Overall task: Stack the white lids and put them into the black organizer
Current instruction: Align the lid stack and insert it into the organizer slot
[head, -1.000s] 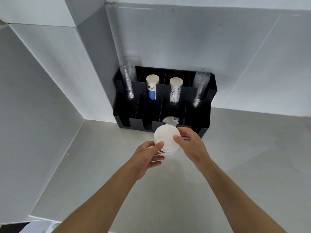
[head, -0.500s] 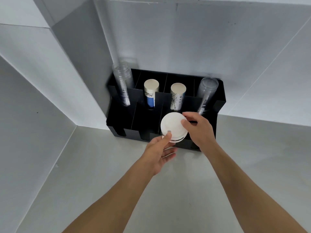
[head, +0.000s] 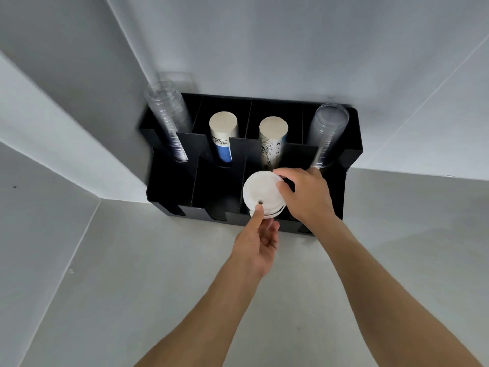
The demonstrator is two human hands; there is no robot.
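Observation:
A stack of white lids [head: 260, 193] sits between both my hands, right over the front row of the black organizer [head: 169, 186], at its third compartment from the left. My left hand [head: 258, 242] holds the stack from below, thumb on the near rim beside a small hole in the top lid. My right hand [head: 304, 194] grips the stack's right and far edge. The lower lids and the compartment floor are hidden under the top lid.
The organizer's back row holds two stacks of clear cups [head: 169, 120] [head: 326, 136] at the ends and two paper cup stacks [head: 223, 136] [head: 272, 140] between them. White walls close in behind and on the left. Grey tabletop [head: 158, 274] lies in front.
Both hands have carried the lid stack forward from above the table to over the organizer's front row. The view has moved closer to the organizer.

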